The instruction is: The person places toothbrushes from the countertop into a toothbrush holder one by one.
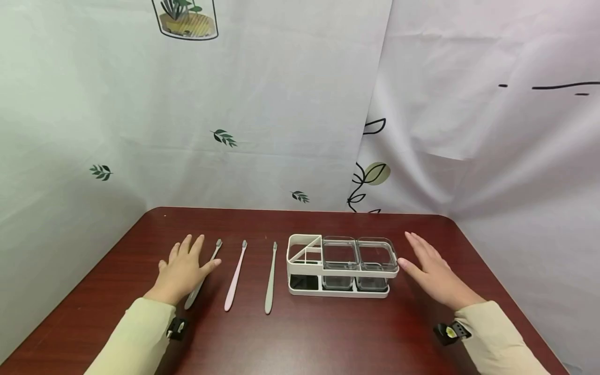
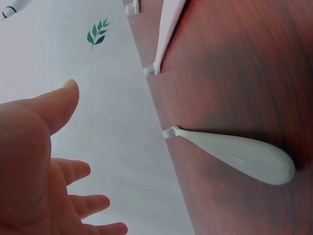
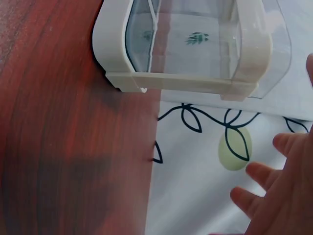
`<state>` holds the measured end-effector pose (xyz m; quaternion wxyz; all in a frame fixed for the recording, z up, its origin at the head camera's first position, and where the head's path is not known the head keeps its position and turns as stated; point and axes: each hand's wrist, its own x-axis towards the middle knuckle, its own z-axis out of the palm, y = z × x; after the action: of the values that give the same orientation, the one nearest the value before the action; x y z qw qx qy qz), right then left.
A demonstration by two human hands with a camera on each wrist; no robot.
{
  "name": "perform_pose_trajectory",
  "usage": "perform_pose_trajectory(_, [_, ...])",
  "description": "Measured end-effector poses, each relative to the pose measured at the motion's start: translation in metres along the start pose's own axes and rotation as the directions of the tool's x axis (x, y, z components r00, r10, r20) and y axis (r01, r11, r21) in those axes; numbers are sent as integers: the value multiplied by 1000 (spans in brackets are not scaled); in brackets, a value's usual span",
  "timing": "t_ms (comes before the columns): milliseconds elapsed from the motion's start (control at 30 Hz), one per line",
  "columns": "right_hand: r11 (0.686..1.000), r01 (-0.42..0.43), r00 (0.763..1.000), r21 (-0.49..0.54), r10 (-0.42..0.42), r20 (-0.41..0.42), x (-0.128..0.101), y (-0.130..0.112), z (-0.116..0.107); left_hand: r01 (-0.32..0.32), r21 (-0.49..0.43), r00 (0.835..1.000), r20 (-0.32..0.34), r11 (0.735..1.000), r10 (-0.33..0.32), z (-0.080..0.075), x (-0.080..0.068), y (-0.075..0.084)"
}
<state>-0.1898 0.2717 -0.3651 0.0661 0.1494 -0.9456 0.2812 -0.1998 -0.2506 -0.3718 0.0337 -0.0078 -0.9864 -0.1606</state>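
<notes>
My left hand (image 1: 182,268) is over the left side of the table, fingers spread and holding nothing. It partly covers a grey-white toothbrush (image 1: 194,294), whose handle shows large in the left wrist view. To its right lie a pink toothbrush (image 1: 236,276) and a pale green toothbrush (image 1: 270,281), bristle heads pointing to the back. A white toothbrush holder (image 1: 342,273) stands right of them, with two clear cups (image 1: 339,252) in its right slots and a divided section at its left. Beside the holder's right end is my right hand (image 1: 433,273), fingers extended, thumb close to its rim, holding nothing.
The dark red wooden table (image 1: 281,344) has rounded back corners. Behind it hangs a white cloth (image 1: 281,104) printed with leaves, and more cloth closes in both sides. A black wrist camera (image 1: 177,328) sits at the left cuff, another device (image 1: 451,332) at the right.
</notes>
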Motion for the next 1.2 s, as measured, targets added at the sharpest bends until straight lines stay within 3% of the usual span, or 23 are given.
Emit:
perform_pose_trajectory(200, [997, 26, 999, 73, -28, 24, 3, 4, 5, 27, -51, 1000, 2, 998, -27, -1, 6, 0])
perform_pose_trajectory(500, [997, 18, 999, 80, -21, 33, 6, 1, 11, 27, -116, 1000, 9, 993, -26, -4, 21, -9])
perform_pose_trajectory(733, [996, 13, 999, 92, -17, 42, 10, 2, 19, 45, -242, 997, 75, 969, -28, 0, 31, -22])
perform_pose_trajectory(967, [995, 6, 999, 102, -10, 42, 13, 5, 24, 72, -324, 996, 73, 943, -51, 0, 38, -27])
perform_pose_trajectory(1200, [988, -3, 999, 154, -3, 41, 15, 7, 28, 49, -357, 996, 81, 933, -21, -1, 46, -29])
